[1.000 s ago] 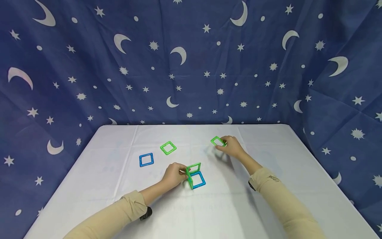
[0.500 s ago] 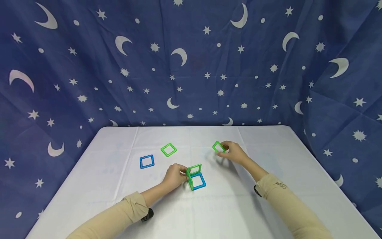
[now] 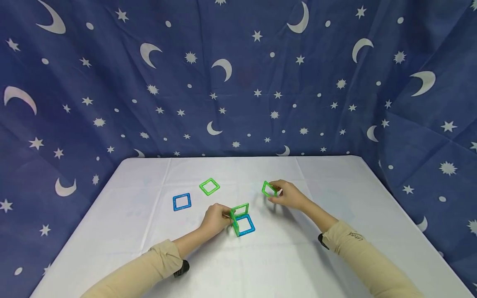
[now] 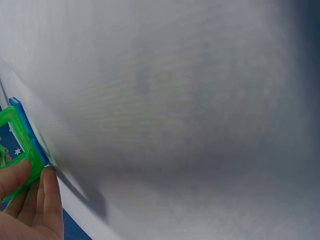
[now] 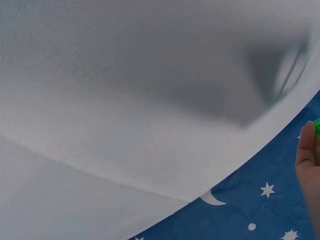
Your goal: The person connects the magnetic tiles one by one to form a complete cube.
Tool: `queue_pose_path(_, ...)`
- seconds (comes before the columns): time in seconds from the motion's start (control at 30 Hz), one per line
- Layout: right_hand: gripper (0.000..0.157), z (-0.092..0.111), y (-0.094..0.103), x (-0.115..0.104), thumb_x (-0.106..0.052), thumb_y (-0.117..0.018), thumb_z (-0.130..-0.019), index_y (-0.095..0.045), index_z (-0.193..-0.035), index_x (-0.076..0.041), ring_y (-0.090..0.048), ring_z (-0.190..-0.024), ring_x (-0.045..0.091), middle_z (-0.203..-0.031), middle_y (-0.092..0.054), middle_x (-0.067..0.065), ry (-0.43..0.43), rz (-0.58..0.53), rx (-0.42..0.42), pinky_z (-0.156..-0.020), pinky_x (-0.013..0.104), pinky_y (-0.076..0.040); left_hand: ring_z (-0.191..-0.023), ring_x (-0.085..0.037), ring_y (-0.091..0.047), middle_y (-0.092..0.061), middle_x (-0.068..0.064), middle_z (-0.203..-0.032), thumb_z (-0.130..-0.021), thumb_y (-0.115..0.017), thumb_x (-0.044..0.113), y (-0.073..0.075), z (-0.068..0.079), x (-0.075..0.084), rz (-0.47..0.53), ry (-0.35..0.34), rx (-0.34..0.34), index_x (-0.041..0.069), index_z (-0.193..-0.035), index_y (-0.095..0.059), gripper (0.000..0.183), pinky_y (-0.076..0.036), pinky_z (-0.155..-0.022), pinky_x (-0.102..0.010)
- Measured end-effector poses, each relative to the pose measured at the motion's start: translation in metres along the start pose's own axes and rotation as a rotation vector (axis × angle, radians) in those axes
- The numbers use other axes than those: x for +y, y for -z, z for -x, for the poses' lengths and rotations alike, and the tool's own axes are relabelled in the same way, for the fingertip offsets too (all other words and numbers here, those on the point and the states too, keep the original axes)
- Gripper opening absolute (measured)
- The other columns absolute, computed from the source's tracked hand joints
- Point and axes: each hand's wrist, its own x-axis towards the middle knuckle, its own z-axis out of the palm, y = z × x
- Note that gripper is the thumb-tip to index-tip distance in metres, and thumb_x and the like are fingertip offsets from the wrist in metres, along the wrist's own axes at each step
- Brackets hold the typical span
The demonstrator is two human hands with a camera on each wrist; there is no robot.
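My left hand (image 3: 216, 218) pinches an upright green square magnetic tile (image 3: 235, 225) along the left edge of a blue tile (image 3: 252, 223) that lies flat. A second green tile (image 3: 247, 209) stands at the blue tile's back edge. In the left wrist view, thumb and fingers clasp the green tile (image 4: 31, 145) just above the blue edge (image 4: 22, 117). Above the table, to the right and farther back, my right hand (image 3: 288, 195) holds another green square tile (image 3: 265, 189) between thumb and fingers, tilted and apart from the rest. Only a sliver of that tile (image 5: 317, 126) shows in the right wrist view.
Left of the hands, a loose blue square tile (image 3: 182, 202) and a loose green one (image 3: 209, 186) lie flat on the white-covered table (image 3: 149, 223). A dark blue cloth (image 3: 238, 82) with moons and stars hangs behind the table and at both sides.
My right hand has come slightly nearer the front, turning the green tile from nearly flat to more upright. The left hand keeps its hold in the same place.
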Motion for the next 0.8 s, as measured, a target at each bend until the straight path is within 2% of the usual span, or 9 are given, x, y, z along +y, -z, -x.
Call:
queue_pose_path(0.27,0.049,0.004,-0.003,-0.003,-0.014,-0.072,-0.08,-0.056,-0.122,0.007,-0.06,-0.097,0.027,-0.107,-0.064,0.016,0.023,-0.024,-0.065,-0.078,0.034,-0.053,-0.076,-0.026,-0.071,-0.072,-0.02,-0.092,-0.073,-0.07,-0.01,0.002,0.001,0.001,0.025,0.023,-0.008,-0.008,-0.096,-0.07,0.023,-0.056,-0.063,-0.023)
queue_pose_path(0.47,0.053,0.01,-0.003,-0.007,-0.011,-0.073,-0.077,-0.054,-0.123,0.007,-0.062,-0.105,0.032,-0.113,-0.063,0.018,0.074,-0.128,-0.135,-0.075,0.027,-0.053,-0.076,-0.025,-0.071,-0.072,-0.02,-0.091,-0.073,-0.07,-0.009,0.0,0.001,0.001,0.026,0.032,-0.011,-0.007,-0.096,-0.07,0.023,-0.056,-0.063,-0.023)
queue_pose_path(0.67,0.057,0.015,-0.009,-0.009,-0.004,-0.067,-0.078,-0.043,-0.127,0.011,-0.054,-0.117,0.041,-0.125,-0.053,0.027,0.123,-0.232,-0.195,-0.084,0.033,-0.054,-0.078,-0.027,-0.071,-0.071,-0.021,-0.091,-0.073,-0.069,-0.01,0.001,0.001,0.001,0.028,0.027,0.003,-0.009,-0.099,-0.069,0.026,-0.057,-0.064,-0.025)
queue_pose_path(0.8,0.056,0.017,-0.013,-0.009,-0.001,-0.065,-0.079,-0.039,-0.127,0.01,-0.051,-0.121,0.043,-0.128,-0.049,0.028,0.14,-0.273,-0.217,-0.089,0.037,-0.052,-0.079,-0.027,-0.07,-0.07,-0.02,-0.091,-0.073,-0.069,-0.01,0.001,0.001,0.001,0.032,0.023,-0.004,-0.008,-0.101,-0.068,0.028,-0.057,-0.065,-0.025)
